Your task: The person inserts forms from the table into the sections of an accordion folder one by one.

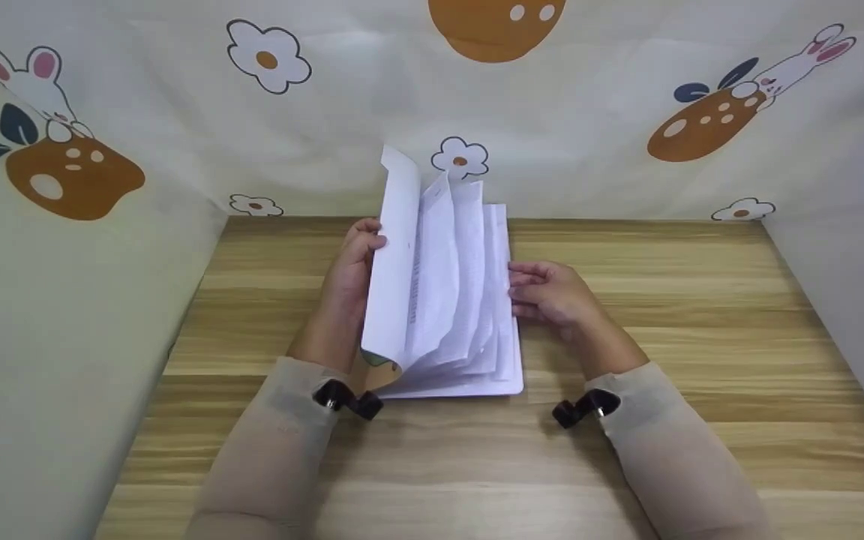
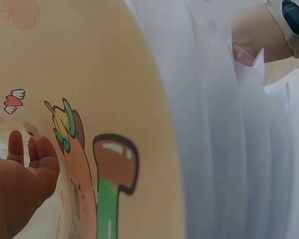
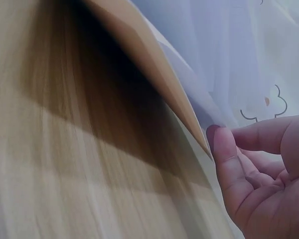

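Observation:
An opened document folder (image 1: pixel 503 360) with a soft orange-beige cartoon cover (image 2: pixel 149 149) lies on the table. Its front cover stands raised at the left, showing a white inner side. Several white leaves (image 1: pixel 436 277) fan out beside it, one bearing lines of print. My left hand (image 1: pixel 349 277) grips the raised cover's left edge, thumb on the inner face and fingers behind on the printed side. At the opposite edge is my right hand (image 1: pixel 552 292). Its thumb (image 3: pixel 224 149) and index finger pinch the folder's edge, where orange cover and white sheets meet.
Wood-grain table (image 1: pixel 702 315) surrounds the folder. A pale curtain (image 1: pixel 589 112) printed with rabbits, oranges and flowers rises behind and along both sides; the upper leaves overlap it in the head view. Black camera mounts (image 1: pixel 346 400) sit on both sleeved wrists.

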A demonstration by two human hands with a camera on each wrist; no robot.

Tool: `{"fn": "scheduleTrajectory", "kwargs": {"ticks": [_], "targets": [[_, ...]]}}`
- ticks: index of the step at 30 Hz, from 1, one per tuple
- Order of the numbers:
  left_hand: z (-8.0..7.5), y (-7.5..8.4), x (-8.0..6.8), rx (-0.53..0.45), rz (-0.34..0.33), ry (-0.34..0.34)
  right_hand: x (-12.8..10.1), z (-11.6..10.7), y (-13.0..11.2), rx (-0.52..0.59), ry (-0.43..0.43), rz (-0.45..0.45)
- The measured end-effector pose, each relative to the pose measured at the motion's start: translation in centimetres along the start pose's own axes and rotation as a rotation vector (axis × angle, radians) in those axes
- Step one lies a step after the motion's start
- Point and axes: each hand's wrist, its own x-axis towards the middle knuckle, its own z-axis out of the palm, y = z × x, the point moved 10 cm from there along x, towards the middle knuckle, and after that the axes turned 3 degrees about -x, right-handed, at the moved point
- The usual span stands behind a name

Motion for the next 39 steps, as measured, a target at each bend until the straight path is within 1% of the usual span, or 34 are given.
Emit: {"fn": "scheduleTrajectory", "kwargs": {"ticks": [6, 12, 19, 23, 32, 35, 39], "targets": [[0.0, 0.0, -0.1, 0.001, -0.008, 0.007, 0.1, 0.0, 0.2, 0.021, 0.011, 0.001], [0.0, 0.0, 0.0, 0.004, -0.010, 0.008, -0.1, -0.4, -0.1, 0.045, 0.039, -0.031], [-0.2, -0.1, 0.0, -0.001, -0.013, 0.017, -0.2, -1.0, 0.0, 0.104, 0.016, -0.025], [-0.1, -0.2, 0.0, 0.002, -0.019, 0.018, -0.6, -2.1, -0.5, 0.137, 0.018, -0.041], [0.3, -0.6, -0.2, -0.015, -0.028, 0.016, -2.2, -5.7, -1.7, 0.193, 0.039, -0.058], [0.7, -1.1, -0.4, -0.032, -0.037, -0.008, -2.6, -6.9, -1.9, 0.224, 0.049, -0.062], [1.2, -1.8, -0.5, -0.026, -0.056, -0.042, -2.9, -7.8, -2.2, 0.277, 0.055, -0.071]]}}
